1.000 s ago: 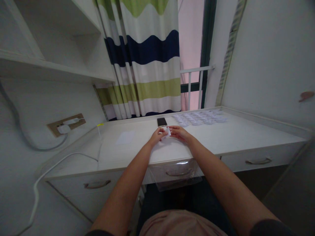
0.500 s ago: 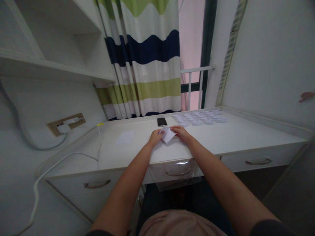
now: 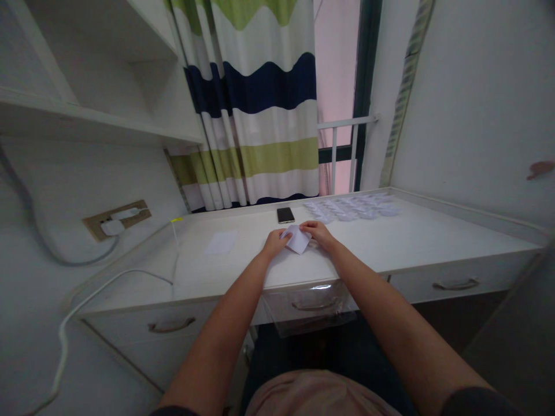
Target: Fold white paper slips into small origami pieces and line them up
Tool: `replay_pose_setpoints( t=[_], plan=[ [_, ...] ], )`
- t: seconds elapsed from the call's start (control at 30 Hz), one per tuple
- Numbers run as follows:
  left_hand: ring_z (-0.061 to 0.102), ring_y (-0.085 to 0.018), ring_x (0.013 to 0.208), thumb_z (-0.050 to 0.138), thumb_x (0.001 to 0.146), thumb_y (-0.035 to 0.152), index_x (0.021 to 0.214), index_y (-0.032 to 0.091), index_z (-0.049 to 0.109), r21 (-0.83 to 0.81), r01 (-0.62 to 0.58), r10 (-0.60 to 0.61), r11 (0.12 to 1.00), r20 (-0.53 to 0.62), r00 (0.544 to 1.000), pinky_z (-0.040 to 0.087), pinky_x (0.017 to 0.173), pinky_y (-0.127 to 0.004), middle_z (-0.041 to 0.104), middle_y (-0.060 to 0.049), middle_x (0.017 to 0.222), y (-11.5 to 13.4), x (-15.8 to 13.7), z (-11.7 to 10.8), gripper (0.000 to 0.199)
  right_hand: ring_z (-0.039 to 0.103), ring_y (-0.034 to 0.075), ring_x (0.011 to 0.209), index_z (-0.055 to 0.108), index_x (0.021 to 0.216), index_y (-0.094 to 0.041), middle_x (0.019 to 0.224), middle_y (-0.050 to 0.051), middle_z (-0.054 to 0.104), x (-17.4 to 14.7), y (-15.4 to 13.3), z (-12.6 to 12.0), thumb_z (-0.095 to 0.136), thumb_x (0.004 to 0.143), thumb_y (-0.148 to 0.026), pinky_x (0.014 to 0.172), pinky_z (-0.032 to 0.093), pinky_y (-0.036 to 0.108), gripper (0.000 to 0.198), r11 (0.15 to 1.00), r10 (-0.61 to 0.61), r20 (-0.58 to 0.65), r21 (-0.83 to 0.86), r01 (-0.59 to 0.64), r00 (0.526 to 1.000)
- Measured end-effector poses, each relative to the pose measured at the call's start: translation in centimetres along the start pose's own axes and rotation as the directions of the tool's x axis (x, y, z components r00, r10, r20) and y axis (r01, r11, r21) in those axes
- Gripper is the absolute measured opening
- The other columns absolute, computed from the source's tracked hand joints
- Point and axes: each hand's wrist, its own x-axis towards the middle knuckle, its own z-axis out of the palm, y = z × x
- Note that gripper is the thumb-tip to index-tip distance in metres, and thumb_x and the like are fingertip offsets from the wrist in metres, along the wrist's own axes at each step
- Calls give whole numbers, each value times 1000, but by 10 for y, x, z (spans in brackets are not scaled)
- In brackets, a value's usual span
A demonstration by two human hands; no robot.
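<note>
Between my two hands is a small folded piece of white paper (image 3: 298,240), held just above the desk near its front edge. My left hand (image 3: 274,242) pinches its left side, the thumb lying on the paper. At the upper right corner, my right hand (image 3: 318,231) grips it between thumb and fingers. A flat stack or sheet of white paper (image 3: 221,242) lies on the desk to the left. Rows of several small folded white paper pieces (image 3: 353,207) are laid out at the back right.
A dark phone (image 3: 285,215) lies behind my hands on the white desk (image 3: 416,242). Clear plastic (image 3: 281,315) hangs over the front edge by a drawer handle. A white cable (image 3: 130,271) crosses the left end, below a wall socket (image 3: 116,221). Shelves overhang the upper left.
The folded paper has turned slightly and shifted a little to the right, showing a squarer face. Both hands keep hold of it and have barely moved.
</note>
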Motion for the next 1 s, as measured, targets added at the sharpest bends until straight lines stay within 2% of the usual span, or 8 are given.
replay_pose_setpoints(
  t=[0.17,0.33,0.5,0.63,0.77,0.87,1.0],
  plan=[
    [48,-14,59,58,68,36,70,12,65,-5,12,-12,1000,2,1000,34,51,-21,57,-1,57,0,0,1,25,47,12,57,62,59,-16,55,-1,56,2,1,-2,66,51,-31,54,35,25,17,998,-48,10,-43,48,999],
    [51,-16,64,56,71,33,65,13,64,73,-31,29,997,23,999,35,56,-22,57,-2,56,6,-2,2,22,44,11,53,57,52,-17,51,-2,52,5,5,-3,61,52,-27,51,33,24,10,998,-55,-7,-36,55,998],
    [54,-19,70,53,75,31,69,16,64,217,-97,91,971,39,995,37,63,-24,61,-4,62,16,-7,2,20,41,10,47,53,51,-18,47,-3,48,7,8,-2,58,54,-25,47,29,23,9,999,-13,-37,-29,12,999],
    [56,-21,76,55,75,28,73,19,63,409,-146,146,901,33,989,37,70,-25,62,-7,70,27,-14,5,12,40,10,49,50,50,-18,48,-4,46,9,10,-3,58,55,-26,48,29,24,12,997,-61,-62,-49,58,996],
    [57,-23,83,56,74,24,86,20,63,514,-116,140,850,-8,990,37,75,-28,64,-9,81,37,-18,10,15,44,10,53,51,53,-18,52,-4,49,10,9,-4,61,54,-29,53,34,24,15,990,-134,-73,-43,131,988],
    [57,-23,85,54,75,23,96,19,62,484,-55,97,873,-62,993,39,78,-29,65,-9,86,38,-17,12,23,47,10,56,55,61,-18,57,-3,53,10,8,-2,65,55,-34,54,37,23,20,985,-171,-94,-17,170,981],
    [58,-21,90,53,75,21,102,19,61,338,56,7,939,-180,984,42,81,-30,66,-9,95,30,-9,9,28,51,11,55,58,77,-17,61,-2,58,8,7,1,69,52,-39,52,41,24,34,997,-70,-76,29,72,995]
  ],
)
